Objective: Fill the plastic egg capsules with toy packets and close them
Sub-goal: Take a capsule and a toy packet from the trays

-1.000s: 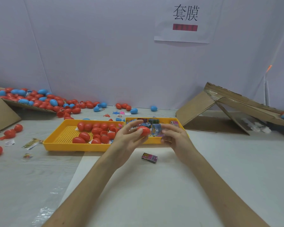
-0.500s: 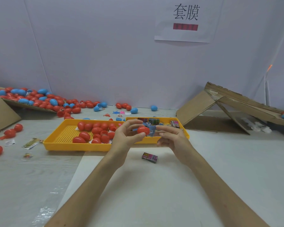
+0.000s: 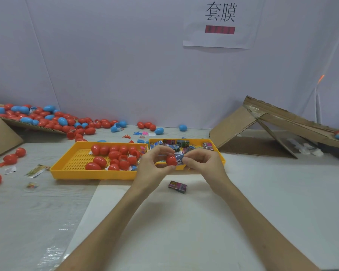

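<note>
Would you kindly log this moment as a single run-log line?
stage: filling | left hand: holds red egg capsule | right hand: pinches toy packet beside it | loose packet: on table below hands

A hand-packing workstation in a small workshop. Yellow sorting trays (image 3: pixel 92 175) sit between cardboard ramps (image 3: pixel 282 118), red and blue egg capsules (image 3: pixel 45 118) lie heaped loose, and a printed sign (image 3: pixel 219 22) marks the partition (image 3: pixel 125 55).

White paper sign (image 3: pixel 220 22) on wall: "套膜"; red bar beneath unreadable.

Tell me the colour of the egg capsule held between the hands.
Red; the egg capsule shows best in the head view.
</note>
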Tool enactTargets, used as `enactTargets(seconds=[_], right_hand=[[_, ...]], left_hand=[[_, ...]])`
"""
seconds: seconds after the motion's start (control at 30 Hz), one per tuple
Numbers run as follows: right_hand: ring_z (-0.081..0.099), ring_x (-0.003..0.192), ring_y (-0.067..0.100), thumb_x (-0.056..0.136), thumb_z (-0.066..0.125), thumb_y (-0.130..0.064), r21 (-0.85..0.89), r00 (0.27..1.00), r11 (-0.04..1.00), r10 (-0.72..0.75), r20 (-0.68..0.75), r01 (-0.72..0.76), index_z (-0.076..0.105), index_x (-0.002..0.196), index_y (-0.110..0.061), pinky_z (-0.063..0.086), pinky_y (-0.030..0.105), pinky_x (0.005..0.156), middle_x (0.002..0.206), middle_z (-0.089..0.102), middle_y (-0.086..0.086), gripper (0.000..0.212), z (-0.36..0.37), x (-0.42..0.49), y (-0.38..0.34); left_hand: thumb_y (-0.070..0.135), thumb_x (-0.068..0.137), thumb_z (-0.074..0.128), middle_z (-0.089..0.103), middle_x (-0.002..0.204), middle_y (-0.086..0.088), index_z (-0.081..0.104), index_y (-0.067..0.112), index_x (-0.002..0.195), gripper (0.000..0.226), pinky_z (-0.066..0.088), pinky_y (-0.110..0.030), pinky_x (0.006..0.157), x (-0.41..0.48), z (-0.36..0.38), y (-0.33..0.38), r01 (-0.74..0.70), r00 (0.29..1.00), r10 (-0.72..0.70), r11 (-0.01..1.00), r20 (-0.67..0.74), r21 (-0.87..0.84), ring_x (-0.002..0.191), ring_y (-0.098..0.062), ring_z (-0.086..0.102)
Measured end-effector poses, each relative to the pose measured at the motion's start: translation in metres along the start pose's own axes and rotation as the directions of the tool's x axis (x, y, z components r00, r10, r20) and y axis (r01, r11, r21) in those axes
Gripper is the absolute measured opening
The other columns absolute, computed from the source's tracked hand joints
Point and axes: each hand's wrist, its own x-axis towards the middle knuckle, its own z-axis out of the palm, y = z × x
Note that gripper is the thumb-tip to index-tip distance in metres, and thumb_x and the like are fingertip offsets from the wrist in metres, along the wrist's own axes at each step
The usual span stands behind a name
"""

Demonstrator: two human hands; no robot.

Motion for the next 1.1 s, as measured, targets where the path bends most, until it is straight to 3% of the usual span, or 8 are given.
enactTargets(seconds=[0.13,0.27,0.4,0.53,0.63,0.9,1.1], right_hand=[[0.066,0.063,0.017,0.081,0.081,-0.004,-0.003,1.000,1.000,-0.030,-0.008,0.030,0.069,0.076,-0.029,0.054,0.028,0.064,0.076,0.067,-0.006,0.028,-0.0014,0.0010,0.0007],[0.071,0.070,0.018,0.086,0.075,0.000,-0.011,0.998,0.999,-0.035,0.052,0.036,0.072,0.093,-0.022,0.057,0.029,0.066,0.088,0.071,0.002,0.023,0.0002,-0.0003,0.0004],[0.073,0.076,0.029,0.086,0.074,0.003,-0.062,0.995,0.996,-0.062,0.072,0.066,0.069,0.114,-0.024,0.062,0.039,0.071,0.091,0.066,0.008,0.040,0.0019,-0.0005,0.0019],[0.071,0.070,0.017,0.084,0.075,0.001,-0.190,0.989,0.973,-0.118,0.086,0.133,0.076,0.096,-0.033,0.058,0.031,0.068,0.094,0.069,0.001,0.036,0.0028,-0.0014,0.0025],[0.070,0.074,0.016,0.084,0.079,-0.006,-0.253,0.987,0.955,-0.140,0.074,0.155,0.075,0.090,-0.038,0.059,0.035,0.070,0.096,0.071,0.000,0.033,0.0032,-0.0011,0.0027],[0.064,0.074,0.010,0.084,0.079,-0.010,-0.240,0.989,0.959,-0.147,0.024,0.148,0.077,0.084,-0.032,0.051,0.028,0.069,0.088,0.067,-0.012,0.022,0.0017,-0.0010,0.0026],[0.061,0.072,0.004,0.084,0.080,-0.012,-0.233,0.985,0.957,-0.175,0.009,0.172,0.076,0.083,-0.034,0.050,0.023,0.067,0.086,0.067,-0.017,0.022,0.0010,-0.0011,0.0017]], left_hand=[[0.000,0.076,0.084,0.073,0.101,0.011,0.070,0.025,0.101,0.038,0.058,-0.021,0.078,0.0001,0.0010,-0.0005,-0.018,1.000,0.018,1.000,0.001,0.018,0.097,-0.002,0.067],[-0.003,0.076,0.082,0.073,0.097,0.010,0.071,0.024,0.099,0.037,0.060,-0.024,0.079,-0.0001,0.0010,-0.0017,-0.027,1.000,0.026,0.999,0.018,0.030,0.098,-0.008,0.068],[-0.001,0.076,0.082,0.072,0.095,0.015,0.070,0.025,0.097,0.035,0.059,-0.023,0.077,-0.0001,0.0004,-0.0020,-0.039,0.999,0.039,0.997,0.012,0.059,0.097,-0.007,0.068],[0.007,0.077,0.084,0.069,0.095,0.026,0.069,0.032,0.095,0.034,0.055,-0.018,0.071,-0.0006,-0.0004,-0.0008,-0.060,0.998,0.058,0.989,0.021,0.134,0.092,0.003,0.066],[0.008,0.077,0.084,0.068,0.094,0.028,0.069,0.034,0.094,0.034,0.053,-0.014,0.071,-0.0008,-0.0007,-0.0008,-0.057,0.998,0.054,0.989,0.027,0.137,0.090,0.003,0.066],[0.009,0.078,0.084,0.069,0.096,0.026,0.071,0.031,0.096,0.032,0.053,-0.015,0.068,-0.0011,-0.0005,-0.0007,-0.044,0.998,0.039,0.991,0.040,0.128,0.080,-0.002,0.069],[0.016,0.093,0.073,0.074,0.094,0.017,0.074,0.031,0.096,0.015,0.059,-0.023,0.071,-0.0011,0.0000,0.0011,-0.049,0.999,0.048,0.998,0.015,0.037,0.084,-0.008,0.073]])
